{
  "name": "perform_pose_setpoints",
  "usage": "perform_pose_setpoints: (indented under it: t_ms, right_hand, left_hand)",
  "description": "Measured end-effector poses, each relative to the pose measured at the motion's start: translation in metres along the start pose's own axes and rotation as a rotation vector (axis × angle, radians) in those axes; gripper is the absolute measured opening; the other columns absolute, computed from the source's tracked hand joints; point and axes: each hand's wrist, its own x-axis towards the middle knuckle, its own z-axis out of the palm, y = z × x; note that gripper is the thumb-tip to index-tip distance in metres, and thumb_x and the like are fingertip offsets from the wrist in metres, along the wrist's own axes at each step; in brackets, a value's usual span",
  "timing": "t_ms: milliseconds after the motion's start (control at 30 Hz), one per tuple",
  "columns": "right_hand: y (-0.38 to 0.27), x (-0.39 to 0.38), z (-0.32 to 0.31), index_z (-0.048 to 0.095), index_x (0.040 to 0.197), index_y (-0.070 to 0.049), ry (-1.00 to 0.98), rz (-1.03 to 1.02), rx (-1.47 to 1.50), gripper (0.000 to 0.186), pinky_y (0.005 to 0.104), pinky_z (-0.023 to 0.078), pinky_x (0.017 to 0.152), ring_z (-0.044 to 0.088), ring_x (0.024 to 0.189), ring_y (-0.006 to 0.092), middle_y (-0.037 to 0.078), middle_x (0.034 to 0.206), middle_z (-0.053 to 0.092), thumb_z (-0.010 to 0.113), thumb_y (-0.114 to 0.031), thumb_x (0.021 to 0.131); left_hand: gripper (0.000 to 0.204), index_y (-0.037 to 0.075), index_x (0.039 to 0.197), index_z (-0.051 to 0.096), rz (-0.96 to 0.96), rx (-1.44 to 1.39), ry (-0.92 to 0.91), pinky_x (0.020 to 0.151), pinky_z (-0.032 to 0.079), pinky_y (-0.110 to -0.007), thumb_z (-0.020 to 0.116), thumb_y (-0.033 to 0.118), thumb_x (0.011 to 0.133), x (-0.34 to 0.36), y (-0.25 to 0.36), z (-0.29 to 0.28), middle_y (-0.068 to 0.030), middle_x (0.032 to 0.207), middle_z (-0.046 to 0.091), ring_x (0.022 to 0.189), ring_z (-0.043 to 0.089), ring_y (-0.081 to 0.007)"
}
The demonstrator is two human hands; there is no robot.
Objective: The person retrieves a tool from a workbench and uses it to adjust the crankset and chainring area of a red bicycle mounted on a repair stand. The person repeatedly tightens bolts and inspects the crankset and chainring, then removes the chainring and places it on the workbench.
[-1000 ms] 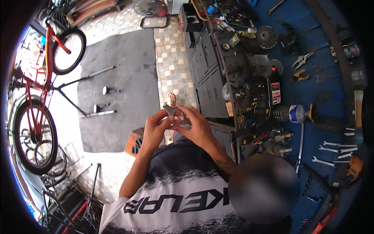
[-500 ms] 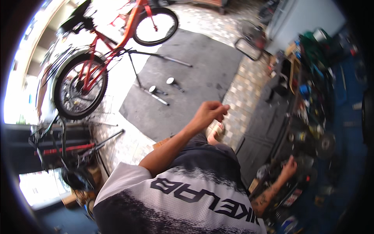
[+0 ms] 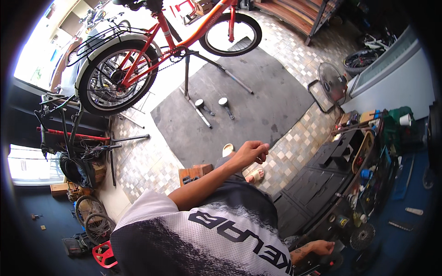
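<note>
My left hand [image 3: 250, 152] is out over the floor beside a grey mat [image 3: 258, 83], its fingers curled; whatever they may hold is too small or hidden to make out. My right hand [image 3: 323, 247] is low at the right, by the cluttered workbench [image 3: 317, 175] with a cassette sprocket [image 3: 361, 237] near it. Its fingers are curled too, and their contents cannot be made out. An orange bicycle [image 3: 142, 69] is held up on a stand [image 3: 235, 78] over the mat. Two round white-topped pieces [image 3: 223, 101] with dark stems lie on the mat.
A standing fan [image 3: 331, 83], a white appliance [image 3: 382, 92] and wooden steps [image 3: 281, 16] are at the back right. A wooden box [image 3: 193, 172] stands near my legs. At the left are a bare bicycle frame [image 3: 69, 124] on a stand and loose wheels [image 3: 92, 214].
My view has turned left toward the bicycle. My hands, earlier together on a flat grey metal piece, have parted; the right has moved down to the bench.
</note>
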Motion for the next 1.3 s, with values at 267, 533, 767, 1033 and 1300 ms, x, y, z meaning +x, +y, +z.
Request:
perform_pose_setpoints:
  t_ms: [267,533,767,1033,1300]
  right_hand:
    - [-0.18,-0.245,0.085,0.064,0.101,-0.003,-0.966,-0.089,0.369,0.035,0.0247,0.037,0.05,0.047,0.065,0.0096,0.0,0.082,0.054,0.048,-0.032,0.112]
    - [-0.329,-0.434,0.095,0.066,0.116,-0.001,-1.717,-0.221,0.537,0.024,0.0261,0.048,0.057,0.055,0.064,0.01,0.008,0.102,0.071,0.058,-0.022,0.108]
    - [-0.425,-0.532,0.105,0.07,0.112,-0.002,-2.107,-0.528,0.319,0.023,0.0269,0.053,0.062,0.066,0.068,0.0115,0.006,0.089,0.073,0.066,-0.023,0.104]
    - [-0.52,-0.686,0.125,0.069,0.115,-0.003,-2.197,-1.064,0.633,0.034,0.0354,0.055,0.079,0.07,0.089,0.0214,0.014,0.108,0.07,0.076,-0.029,0.096]
    - [-0.601,-0.821,0.186,0.053,0.14,0.006,-1.862,-1.535,0.858,0.08,0.0498,0.046,0.109,0.057,0.128,0.0425,0.024,0.134,0.059,0.075,-0.053,0.092]
  left_hand:
    - [0.024,0.001,0.117,0.068,0.177,-0.043,0.131,0.077,0.059,-0.03,0.059,0.021,0.108,0.01,0.065,-0.113,-0.0045,0.09,0.07,0.084,0.07,-0.0125]
    - [0.022,0.002,0.116,0.069,0.37,-0.047,0.558,0.076,0.06,-0.03,0.06,0.02,0.107,-0.049,0.097,-0.266,-0.0039,0.088,0.07,0.083,0.069,-0.0123]
    - [0.023,0.002,0.116,0.07,0.382,-0.281,0.956,0.075,0.06,-0.031,0.06,0.021,0.107,-0.111,0.075,-0.332,-0.0044,0.086,0.069,0.081,0.069,-0.0138]
    - [0.039,0.001,0.137,0.056,0.464,-0.514,1.02,0.078,0.059,-0.032,0.063,0.021,0.104,-0.034,0.089,-0.388,-0.007,0.098,0.068,0.089,0.069,-0.0169]
    - [0.047,0.017,0.141,0.05,0.596,-0.815,1.085,0.081,0.055,-0.04,0.068,0.018,0.098,0.05,0.122,-0.455,-0.006,0.114,0.06,0.097,0.065,-0.0214]
